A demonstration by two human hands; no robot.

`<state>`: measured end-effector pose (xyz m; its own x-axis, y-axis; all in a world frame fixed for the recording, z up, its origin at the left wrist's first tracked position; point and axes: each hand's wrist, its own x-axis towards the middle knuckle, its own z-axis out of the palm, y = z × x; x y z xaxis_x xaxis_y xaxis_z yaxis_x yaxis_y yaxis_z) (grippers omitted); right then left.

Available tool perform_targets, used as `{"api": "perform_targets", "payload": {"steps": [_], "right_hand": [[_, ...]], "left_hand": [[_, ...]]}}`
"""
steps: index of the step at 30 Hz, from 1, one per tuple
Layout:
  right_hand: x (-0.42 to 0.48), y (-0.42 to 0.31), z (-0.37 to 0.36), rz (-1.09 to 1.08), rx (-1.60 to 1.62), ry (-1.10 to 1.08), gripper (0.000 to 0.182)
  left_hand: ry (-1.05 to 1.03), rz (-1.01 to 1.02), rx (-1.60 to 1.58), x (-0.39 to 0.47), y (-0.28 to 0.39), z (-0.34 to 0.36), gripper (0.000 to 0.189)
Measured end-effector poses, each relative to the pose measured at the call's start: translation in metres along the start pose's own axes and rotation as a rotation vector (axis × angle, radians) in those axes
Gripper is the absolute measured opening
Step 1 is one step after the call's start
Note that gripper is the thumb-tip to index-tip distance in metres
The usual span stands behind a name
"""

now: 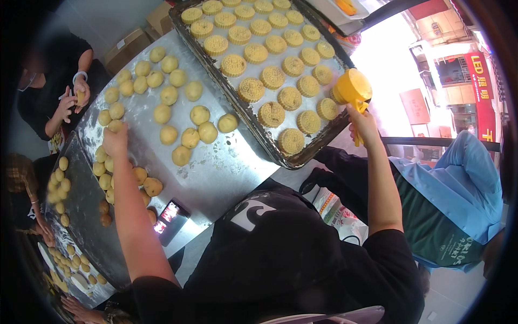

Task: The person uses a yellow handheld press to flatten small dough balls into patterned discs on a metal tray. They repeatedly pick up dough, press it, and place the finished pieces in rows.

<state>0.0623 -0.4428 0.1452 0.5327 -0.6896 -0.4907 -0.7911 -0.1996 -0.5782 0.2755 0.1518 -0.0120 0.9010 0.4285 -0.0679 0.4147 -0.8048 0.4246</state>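
Observation:
My right hand grips the yellow plastic mooncake mould by its handle. The mould's round head is over the right edge of a dark baking tray, beside the last pieces in that row. Rows of stamped, fluted mooncakes fill much of the tray. My left arm reaches across the metal table. At its end my left hand has its fingers around a pale dough ball among many others. More smooth dough balls lie loose between my left hand and the tray.
A smartphone lies at the table's near edge. Across the table a person shapes dough. Other people's hands work at the far left near smaller dough balls. A person in a blue shirt is close on my right. Cardboard boxes stand behind.

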Motion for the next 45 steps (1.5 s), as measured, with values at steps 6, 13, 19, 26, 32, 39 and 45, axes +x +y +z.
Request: {"api": "perform_targets", "payload": {"steps": [6, 13, 19, 26, 32, 39, 45], "right_hand": [[-0.007, 0.001, -0.004, -0.131, 0.209, -0.010, 0.041], [-0.082, -0.020, 0.014, -0.441, 0.652, -0.575, 0.042], [-0.152, -0.029, 0.115, -0.801, -0.268, -0.652, 0.062], [-0.193, 0.012, 0.220, -0.975, -0.940, -0.565, 0.040], [-0.200, -0.008, 0.199, -1.099, -0.938, -0.509, 0.039], [-0.187, -0.044, 0.209, -1.151, -0.488, -0.561, 0.042], [-0.208, -0.037, 0.302, -1.236, -0.642, -0.511, 0.038]], "left_hand": [[0.390, 0.365, -0.096, 0.001, -0.018, 0.015, 0.067], [-0.335, -0.196, -1.816, -0.065, -0.011, -0.030, 0.038], [-0.811, -0.554, -2.352, -0.153, -0.012, -0.044, 0.038], [-0.542, -0.265, -1.828, -0.216, 0.005, -0.072, 0.035], [-0.208, 0.606, -0.698, -0.277, 0.008, -0.069, 0.079], [-0.231, 0.553, -0.635, -0.307, -0.005, -0.019, 0.119], [-0.063, 0.480, -0.544, -0.309, 0.008, 0.016, 0.096]]}}
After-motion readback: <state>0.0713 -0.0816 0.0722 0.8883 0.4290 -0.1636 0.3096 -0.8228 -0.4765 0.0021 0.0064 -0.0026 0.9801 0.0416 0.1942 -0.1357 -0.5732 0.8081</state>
